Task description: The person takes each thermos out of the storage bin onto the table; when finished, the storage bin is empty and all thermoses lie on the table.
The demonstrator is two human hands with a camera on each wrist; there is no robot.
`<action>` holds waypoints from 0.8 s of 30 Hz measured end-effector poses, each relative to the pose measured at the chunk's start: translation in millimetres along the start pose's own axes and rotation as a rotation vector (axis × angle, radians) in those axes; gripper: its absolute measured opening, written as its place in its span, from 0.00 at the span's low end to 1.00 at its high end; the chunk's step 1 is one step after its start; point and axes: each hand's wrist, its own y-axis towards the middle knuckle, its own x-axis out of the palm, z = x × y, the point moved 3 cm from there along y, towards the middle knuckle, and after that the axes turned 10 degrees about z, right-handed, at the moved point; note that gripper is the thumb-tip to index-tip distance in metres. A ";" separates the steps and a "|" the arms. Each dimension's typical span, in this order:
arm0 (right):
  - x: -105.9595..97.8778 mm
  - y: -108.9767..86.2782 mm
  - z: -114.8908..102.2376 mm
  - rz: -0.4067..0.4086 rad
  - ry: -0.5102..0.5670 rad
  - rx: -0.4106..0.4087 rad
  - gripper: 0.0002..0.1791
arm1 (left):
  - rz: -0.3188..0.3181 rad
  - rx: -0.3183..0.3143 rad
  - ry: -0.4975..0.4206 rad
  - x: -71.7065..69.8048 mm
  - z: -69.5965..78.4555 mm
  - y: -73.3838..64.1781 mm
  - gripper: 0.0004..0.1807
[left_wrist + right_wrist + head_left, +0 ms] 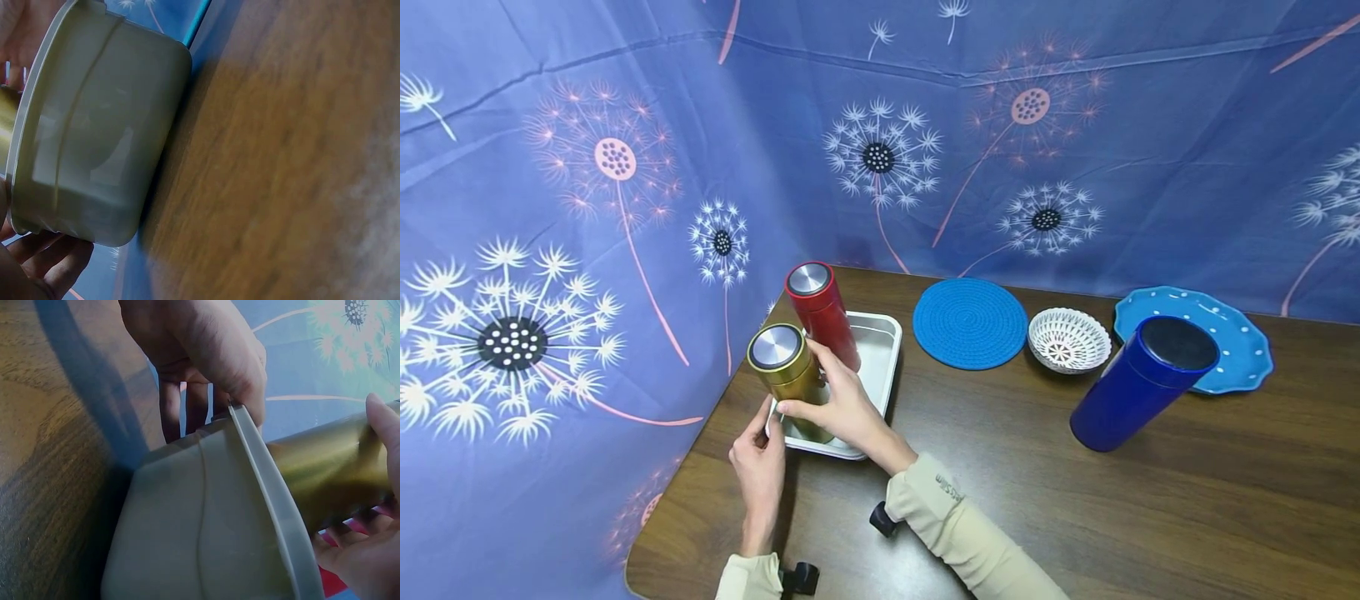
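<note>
My right hand grips a gold flask with a steel-topped lid, its thumb and fingers around the body. The flask stands in the near-left part of a white plastic tub. A red flask stands just behind it in the same tub. At the tub's near-left corner, my left hand pinches the rim; in the left wrist view its fingers lie against the outer wall. The gold flask slants out past the rim in the right wrist view. Both flask bases are hidden.
A round blue woven mat lies right of the tub. Beyond it are a white openwork bowl and a wavy-edged blue dotted plate. A dark blue flask stands before the plate. Patterned blue cloth hangs behind and left of the table.
</note>
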 end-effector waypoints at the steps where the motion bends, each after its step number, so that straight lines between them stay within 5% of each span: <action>1: 0.3 -0.1 -0.1 0.003 -0.008 -0.009 0.46 | 0.000 0.001 0.001 0.3 0.2 -0.1 0.16; 24: -11.5 -8.9 -1.6 0.111 -0.020 -0.018 0.40 | 0.004 -0.029 0.033 -0.5 -1.1 -1.7 0.18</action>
